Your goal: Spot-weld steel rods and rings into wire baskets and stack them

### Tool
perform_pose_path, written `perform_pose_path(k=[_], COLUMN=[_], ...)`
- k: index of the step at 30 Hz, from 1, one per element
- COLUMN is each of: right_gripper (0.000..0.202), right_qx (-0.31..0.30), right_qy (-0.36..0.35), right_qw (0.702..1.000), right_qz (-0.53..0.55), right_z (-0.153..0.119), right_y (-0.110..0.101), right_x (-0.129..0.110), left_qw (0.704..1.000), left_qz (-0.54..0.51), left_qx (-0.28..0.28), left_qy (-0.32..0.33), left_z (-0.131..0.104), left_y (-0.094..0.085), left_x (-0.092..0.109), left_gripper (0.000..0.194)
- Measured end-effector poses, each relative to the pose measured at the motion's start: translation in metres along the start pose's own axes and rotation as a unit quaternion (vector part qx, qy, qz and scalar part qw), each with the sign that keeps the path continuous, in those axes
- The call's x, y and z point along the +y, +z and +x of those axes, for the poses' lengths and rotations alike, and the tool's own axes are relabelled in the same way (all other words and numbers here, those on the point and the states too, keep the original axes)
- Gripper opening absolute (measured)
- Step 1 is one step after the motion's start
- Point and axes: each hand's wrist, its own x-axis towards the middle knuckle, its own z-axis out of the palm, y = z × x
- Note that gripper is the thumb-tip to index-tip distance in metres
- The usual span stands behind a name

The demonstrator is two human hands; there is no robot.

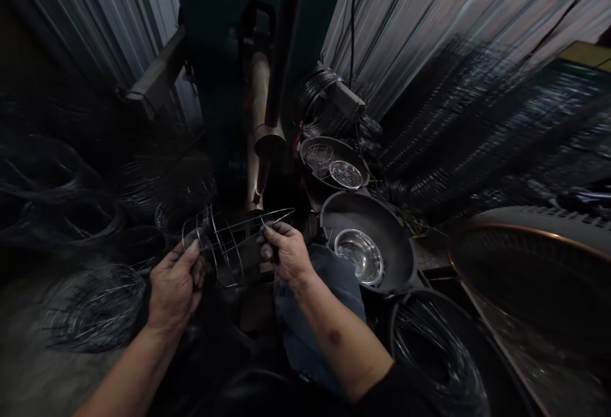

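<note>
A small round wire frame, built of thin metal rings and crossing rods, is held up between my hands. My left hand pinches its rings on the left side, thumb on top. My right hand grips a thin wire at the right end of the frame, fingers curled; whether that wire is joined to the rings I cannot tell. Just beyond the frame stands a machine's metal electrode arm, its tip a short way above and behind the wires, apart from them.
To the right, a dark pan holds a shiny metal bowl. Behind it, another pan holds a small dish. Wire bundles lie lower right, and a wire coil rests on the left floor. Stacked mesh leans at right.
</note>
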Motion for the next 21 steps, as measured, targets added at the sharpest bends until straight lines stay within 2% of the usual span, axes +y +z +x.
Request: perform_pose_path(k=[7,12,21], right_gripper=[0.031,0.028,0.025], right_qx=[-0.010,-0.006,-0.004], right_qy=[-0.023,-0.018,-0.010], right_qw=[1.000,1.000,1.000], right_qz=[-0.003,-0.002,0.010], right_z=[0.020,0.028,0.031], right_y=[0.017,0.021,0.021], right_x=[-0.018,-0.023,-0.023], left_qw=[0.999,0.999,0.999], left_qz=[0.020,0.031,0.020], left_qx=[-0.017,-0.031,-0.027], left_qy=[0.028,0.017,-0.023], left_z=[0.020,0.031,0.028], left_y=[0.011,0.015,0.021], left_x=[0.022,0.026,0.039], left_gripper=[0.031,0.034,0.036])
